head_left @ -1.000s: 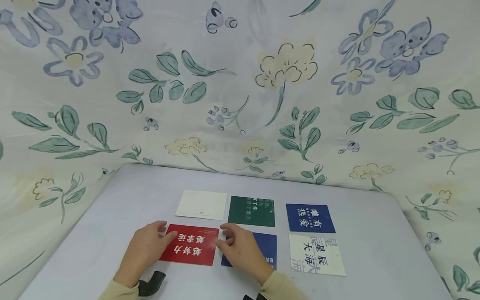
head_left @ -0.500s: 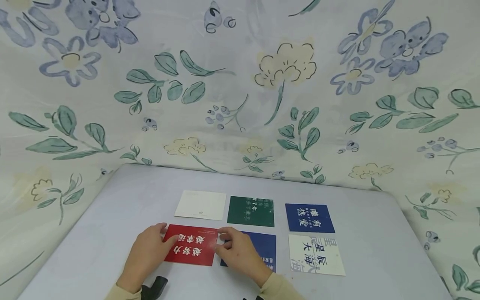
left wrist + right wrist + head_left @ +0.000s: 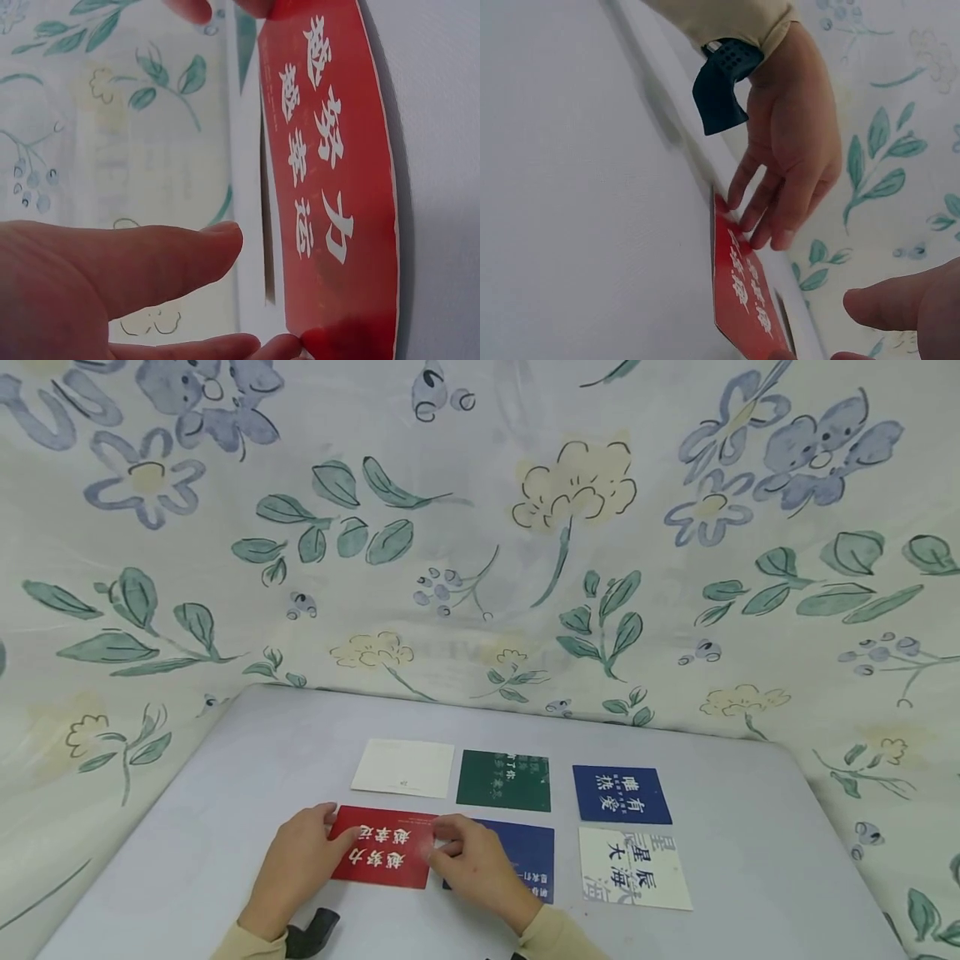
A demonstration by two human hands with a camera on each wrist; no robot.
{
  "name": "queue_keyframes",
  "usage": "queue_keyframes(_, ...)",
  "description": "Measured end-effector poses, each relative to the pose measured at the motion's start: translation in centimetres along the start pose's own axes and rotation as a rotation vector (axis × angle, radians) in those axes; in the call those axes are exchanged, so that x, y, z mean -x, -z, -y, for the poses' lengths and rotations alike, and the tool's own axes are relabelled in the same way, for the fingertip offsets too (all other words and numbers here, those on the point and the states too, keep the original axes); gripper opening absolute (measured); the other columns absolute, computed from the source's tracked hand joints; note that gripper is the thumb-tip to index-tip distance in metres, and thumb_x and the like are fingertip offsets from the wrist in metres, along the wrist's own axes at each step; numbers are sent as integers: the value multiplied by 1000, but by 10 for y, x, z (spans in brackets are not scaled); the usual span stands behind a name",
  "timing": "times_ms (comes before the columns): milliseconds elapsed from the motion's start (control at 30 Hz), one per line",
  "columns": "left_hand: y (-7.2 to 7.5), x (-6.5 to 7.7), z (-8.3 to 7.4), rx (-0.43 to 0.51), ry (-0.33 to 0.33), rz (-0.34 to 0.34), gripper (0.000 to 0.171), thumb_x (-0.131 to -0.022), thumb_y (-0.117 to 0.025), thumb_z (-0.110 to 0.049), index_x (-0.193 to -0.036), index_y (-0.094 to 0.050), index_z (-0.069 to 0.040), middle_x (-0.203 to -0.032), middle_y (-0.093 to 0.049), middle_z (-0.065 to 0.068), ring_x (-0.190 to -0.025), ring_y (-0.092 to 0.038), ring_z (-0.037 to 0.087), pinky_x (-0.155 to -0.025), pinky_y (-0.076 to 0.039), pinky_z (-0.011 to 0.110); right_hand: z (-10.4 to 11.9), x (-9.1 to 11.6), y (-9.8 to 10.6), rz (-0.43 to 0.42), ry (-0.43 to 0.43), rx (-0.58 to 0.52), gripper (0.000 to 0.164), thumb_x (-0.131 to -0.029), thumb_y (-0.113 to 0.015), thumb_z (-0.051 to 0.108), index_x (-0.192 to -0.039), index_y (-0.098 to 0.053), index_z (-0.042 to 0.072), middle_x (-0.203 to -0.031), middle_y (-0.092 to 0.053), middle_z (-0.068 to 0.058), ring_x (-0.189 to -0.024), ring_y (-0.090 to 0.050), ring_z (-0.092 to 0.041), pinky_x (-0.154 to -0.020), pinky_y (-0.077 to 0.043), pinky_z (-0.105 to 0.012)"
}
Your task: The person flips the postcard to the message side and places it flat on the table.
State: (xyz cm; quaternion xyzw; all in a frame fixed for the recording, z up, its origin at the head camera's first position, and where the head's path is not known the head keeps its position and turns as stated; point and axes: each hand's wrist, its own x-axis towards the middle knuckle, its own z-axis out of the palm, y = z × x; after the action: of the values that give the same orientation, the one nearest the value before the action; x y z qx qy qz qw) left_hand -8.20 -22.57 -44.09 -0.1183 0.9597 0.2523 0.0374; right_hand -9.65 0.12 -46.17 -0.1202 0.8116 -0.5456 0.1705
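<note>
A red card [image 3: 381, 858] with white Chinese characters lies on the table between both hands. My left hand [image 3: 300, 860] touches its left edge with the fingertips; in the left wrist view the thumb [image 3: 202, 255] stands away from the card. At the card's right edge rest the fingertips of my right hand [image 3: 480, 870]. Its thumb [image 3: 885, 304] is apart from the card in the right wrist view. Under the right hand lies a blue card [image 3: 528, 856], partly covered. A white card [image 3: 405, 768] and a dark green card [image 3: 502, 781] lie just behind.
To the right, another blue card [image 3: 621, 795] lies behind a cream card [image 3: 633, 868] with dark characters. All sit flat on the pale table [image 3: 750, 827]. A floral curtain [image 3: 480, 568] hangs along the table's far edge. A black wrist mount [image 3: 313, 933] shows by the left sleeve.
Both hands have shifted slightly inward, the left to the right and the right to the left, now over the red card's right edge. The cards look unmoved.
</note>
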Motion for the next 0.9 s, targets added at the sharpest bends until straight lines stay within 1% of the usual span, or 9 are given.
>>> queue_keyframes(100,-1,-2,0,12,6,1,64,-86,-77,-21,-129,-52,20,-118,-61,36,-103,-63,45,-85,-57,55,0,0,0,-6,1,-3,40,-91,-73,18,-127,-65,5,-119,-70,-6,-90,-64,-11,-70,-58,-27)
queue_keyframes(233,-1,-3,1,31,19,-2,65,-86,-77,-21,-130,-50,20,-121,-60,37,-105,-62,47,-85,-56,55,-1,1,-2,-24,4,-19,36,-90,-75,14,-124,-67,6,-114,-70,-3,-92,-66,-12,-75,-58,-28)
queue_keyframes(400,-1,-2,1,32,28,-1,66,-87,-76,-21,-130,-49,20,-121,-59,38,-107,-60,49,-86,-56,56,-2,2,-7,-71,25,-92,32,-87,-76,5,-118,-68,7,-110,-70,-1,-96,-69,-14,-80,-59,-28)
queue_keyframes(500,-1,-2,0,28,27,-5,65,-87,-76,-21,-130,-49,21,-120,-59,39,-106,-60,49,-85,-56,55,-3,2,-11,-103,50,-141,32,-85,-77,2,-116,-68,5,-110,-70,-3,-93,-70,-13,-78,-59,-25)
queue_keyframes(600,-2,-2,0,25,27,-9,64,-88,-76,-21,-130,-50,21,-119,-59,38,-105,-61,48,-85,-57,55,-5,1,-15,-136,74,-160,32,-83,-77,-1,-114,-68,3,-110,-68,-4,-89,-70,-10,-76,-58,-21)
queue_keyframes(733,-3,-3,1,25,35,-2,65,-88,-75,-21,-130,-49,20,-119,-59,38,-105,-61,47,-85,-56,55,-8,-1,-19,-171,100,-159,32,-83,-77,-3,-113,-68,4,-109,-66,-3,-84,-68,-5,-74,-56,-17)
queue_keyframes(900,-1,-4,2,31,37,10,65,-88,-76,-22,-130,-49,20,-119,-59,37,-104,-61,46,-86,-56,55,-12,-2,-22,-197,114,-151,31,-83,-77,-4,-111,-69,6,-104,-64,0,-82,-67,-3,-74,-56,-17)
